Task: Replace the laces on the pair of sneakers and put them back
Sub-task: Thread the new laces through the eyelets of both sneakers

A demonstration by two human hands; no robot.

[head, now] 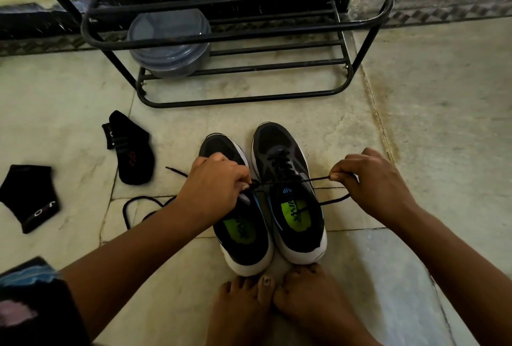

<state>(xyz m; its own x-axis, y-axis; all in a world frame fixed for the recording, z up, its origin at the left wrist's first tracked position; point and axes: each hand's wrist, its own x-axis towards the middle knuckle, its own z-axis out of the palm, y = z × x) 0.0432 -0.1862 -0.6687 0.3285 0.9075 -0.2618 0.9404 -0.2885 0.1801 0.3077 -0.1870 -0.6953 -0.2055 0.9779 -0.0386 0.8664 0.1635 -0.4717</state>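
Your grip is a pinch on both sides: your left hand (214, 183) has thumb and fingertips closed on one end of the black lace (313, 179), just above the tongue of the right sneaker (288, 193), and your right hand (371, 183) pinches the other run of it out past that shoe's outer edge. The lace is stretched taut between them — its long axis lies straight across the right sneaker, at right angles to the shoe's heel-to-toe line. A second tail curls from under your right hand back toward the collar of the shoe.

That right sneaker looks laced up its eyelets; I judge you are at the tightening or knotting step. The left sneaker (238, 215) stands touching it, on the side of your left hand, and whether it is laced I cannot tell, since your hand covers its throat. A loose lace (144, 207) lies on the floor beyond the left sneaker, under your left forearm — your left hand is the nearer one for it. The shoe rack (235, 35) stands beyond the sneakers' toes, well apart.
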